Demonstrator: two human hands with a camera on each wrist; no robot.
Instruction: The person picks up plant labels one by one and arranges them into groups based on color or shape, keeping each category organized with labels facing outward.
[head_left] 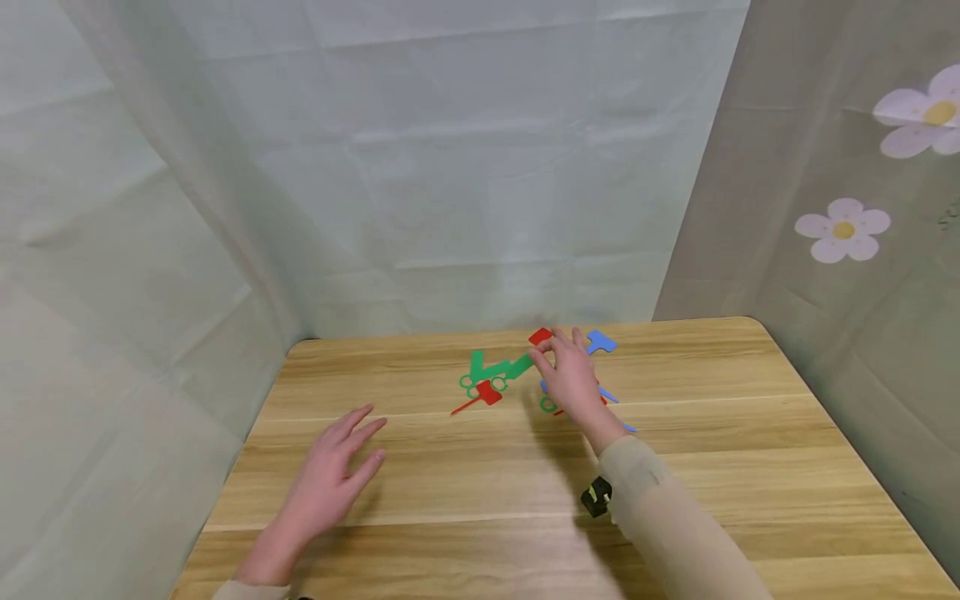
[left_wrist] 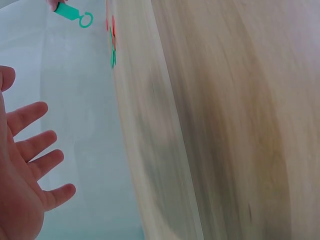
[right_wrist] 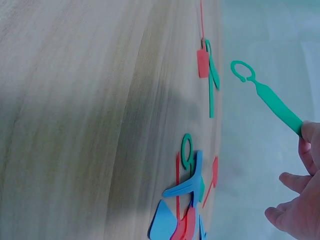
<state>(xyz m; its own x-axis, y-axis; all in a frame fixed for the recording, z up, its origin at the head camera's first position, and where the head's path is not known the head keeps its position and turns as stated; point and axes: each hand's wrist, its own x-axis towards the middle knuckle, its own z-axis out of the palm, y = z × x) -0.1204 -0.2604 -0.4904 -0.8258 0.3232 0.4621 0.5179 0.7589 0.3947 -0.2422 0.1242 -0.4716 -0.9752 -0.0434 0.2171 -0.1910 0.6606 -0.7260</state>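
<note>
My right hand pinches the flat end of a green plastic ring tag between thumb and fingertips, its open ring hanging away from the hand. In the right wrist view the tag is raised above the table. Under and around this hand lies a mixed pile with a blue T-shaped plant label, red labels and another green ring tag. To its left are more green ring tags with a red label against them. My left hand hovers over the table's left side, fingers spread, holding nothing.
The wooden table carries the labels near its back edge. Pale cloth hangs behind and on both sides, with printed flowers at the right. A small black device shows beside the right sleeve.
</note>
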